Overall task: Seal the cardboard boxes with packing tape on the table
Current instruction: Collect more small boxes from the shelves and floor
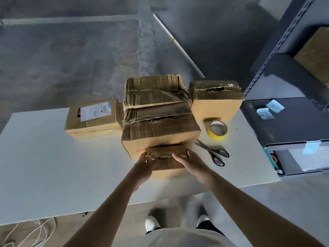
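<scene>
A small brown cardboard box (166, 158) sits on the white table (53, 166) near the front edge, against a bigger box (160, 129). My left hand (146, 165) grips the small box's left end, thumb on top. My right hand (190, 161) holds its right end with the fingers laid over the top. A yellow roll of packing tape (217, 130) lies flat to the right, and black scissors (213, 152) lie beside it. Another large box (154, 90) stands behind the big one; its top flaps are creased and loosely shut.
A labelled box (92, 118) rests at the left, and a box (216, 100) stands at the back right. Dark metal shelving (292, 111) stands right of the table. White cord (35, 232) lies on the floor at lower left. My feet show below the table edge.
</scene>
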The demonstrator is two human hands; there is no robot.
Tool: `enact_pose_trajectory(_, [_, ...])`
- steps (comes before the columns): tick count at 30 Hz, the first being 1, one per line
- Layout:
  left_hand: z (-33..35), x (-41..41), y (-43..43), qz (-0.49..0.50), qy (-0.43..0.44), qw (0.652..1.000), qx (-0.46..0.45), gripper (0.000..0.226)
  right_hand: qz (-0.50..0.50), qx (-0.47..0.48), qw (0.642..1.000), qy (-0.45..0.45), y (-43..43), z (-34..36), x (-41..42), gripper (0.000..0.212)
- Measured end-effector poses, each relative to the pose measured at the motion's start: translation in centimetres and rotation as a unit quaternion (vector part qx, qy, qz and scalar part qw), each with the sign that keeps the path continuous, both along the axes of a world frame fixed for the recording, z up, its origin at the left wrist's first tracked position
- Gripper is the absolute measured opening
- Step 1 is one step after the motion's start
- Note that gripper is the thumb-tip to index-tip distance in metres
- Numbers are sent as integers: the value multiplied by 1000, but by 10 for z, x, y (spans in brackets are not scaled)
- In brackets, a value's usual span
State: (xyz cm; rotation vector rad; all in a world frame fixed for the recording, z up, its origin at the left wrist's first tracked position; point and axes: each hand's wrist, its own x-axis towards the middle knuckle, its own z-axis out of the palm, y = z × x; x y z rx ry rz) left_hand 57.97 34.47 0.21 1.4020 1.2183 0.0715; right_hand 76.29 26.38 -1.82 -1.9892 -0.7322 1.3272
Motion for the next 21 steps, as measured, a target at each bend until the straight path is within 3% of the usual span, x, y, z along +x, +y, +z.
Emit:
enact_pose_trajectory(3, [-3, -4, 4, -6, 4, 1000, -6, 57, -3, -4, 1000, -20, -1, -1, 0, 55])
enact_pose_trajectory(9, [-9, -19, 19, 15, 37, 999, -19, 90, -82, 9, 996, -39, -12, -3, 6, 93])
enact_pose_trajectory(13, [-3, -25, 30, 87, 68, 994, -16, 107, -140, 48, 987, -59, -8, 4, 22, 96])
enact_pose_trajectory(17, [11, -26, 37, 186, 60, 981, 2, 100, -141, 72, 986, -45, 10, 22, 37, 96])
enact_pose_trajectory(21, [34, -23, 47, 203, 4, 977, 60, 99, -124, 119, 985, -21, 30, 36, 46, 86])
